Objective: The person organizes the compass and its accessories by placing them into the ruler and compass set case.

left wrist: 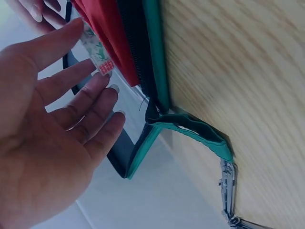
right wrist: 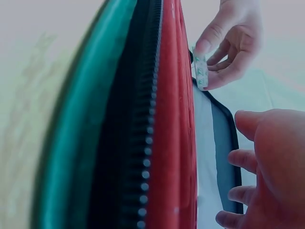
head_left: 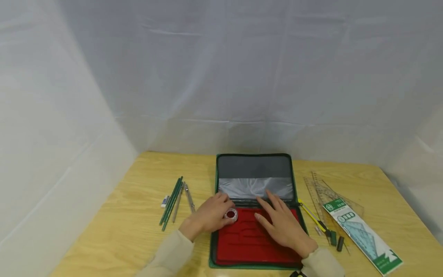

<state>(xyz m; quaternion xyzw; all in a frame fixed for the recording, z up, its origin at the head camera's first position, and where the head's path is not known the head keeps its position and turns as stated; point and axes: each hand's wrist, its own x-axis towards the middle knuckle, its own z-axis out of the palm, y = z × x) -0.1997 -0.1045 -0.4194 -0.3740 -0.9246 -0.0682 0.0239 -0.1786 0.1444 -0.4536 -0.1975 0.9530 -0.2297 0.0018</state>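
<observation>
A green zip case (head_left: 255, 166) lies unfolded on the table, its lid toward the back wall. Its near half holds a red moulded insert (head_left: 238, 240) with shallow recesses. Between thumb and fingertips, my left hand (head_left: 212, 213) pinches a small roll of tape (left wrist: 97, 50) at the insert's far left corner. Green and red print shows on the roll's side in the left wrist view. My right hand (head_left: 284, 227) is spread over the right part of the insert, holding nothing. Its fingers reach toward the hinge.
Left of the case lie green pencils (head_left: 170, 206), a small eraser (head_left: 165, 201) and metal compasses (head_left: 189, 197). To the right are a yellow cutter (head_left: 310, 213), clear set squares (head_left: 320, 190), a printed ruler sleeve (head_left: 363, 234) and small dark blocks (head_left: 340, 244).
</observation>
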